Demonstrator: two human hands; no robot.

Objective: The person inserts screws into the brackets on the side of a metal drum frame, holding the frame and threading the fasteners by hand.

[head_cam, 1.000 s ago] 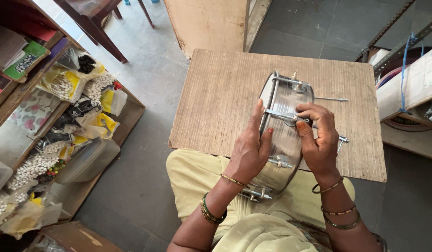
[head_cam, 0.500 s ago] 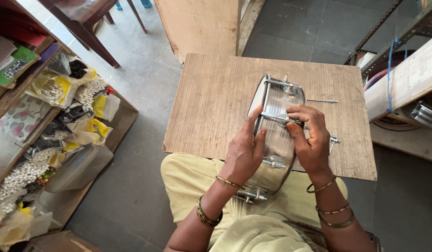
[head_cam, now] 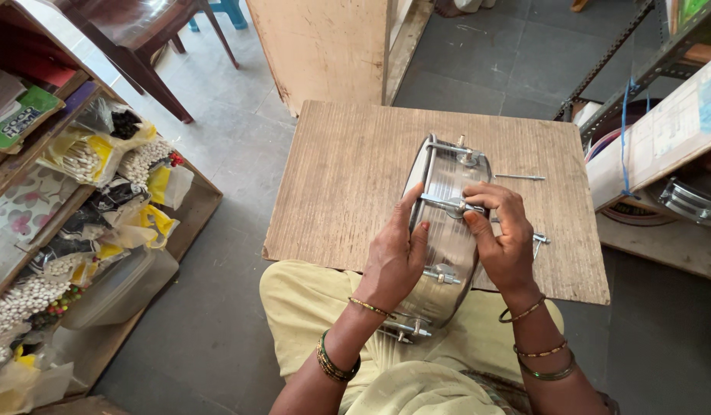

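Observation:
A shiny metal drum shell (head_cam: 446,173) with lugs and tension rods stands on its edge, leaning from my lap onto a wooden board (head_cam: 348,177). My left hand (head_cam: 395,253) cups the shell's left rim, thumb up against it. My right hand (head_cam: 503,238) rests on the shell's right side, its fingertips pinching a tension rod (head_cam: 446,204) that runs across the shell. A loose metal rod (head_cam: 519,177) lies on the board to the right, and another small metal part (head_cam: 540,240) sits beside my right hand.
A low wooden shelf (head_cam: 188,223) at left holds plastic bags of small white and yellow items (head_cam: 86,154). A wooden panel (head_cam: 325,46) stands beyond the board. At right, a metal rack (head_cam: 617,54) holds metal hoops (head_cam: 690,200). A dark table (head_cam: 140,31) stands at back left.
The view has shifted slightly. My hands stay on the drum shell; my right fingers have moved a little on the tension rod.

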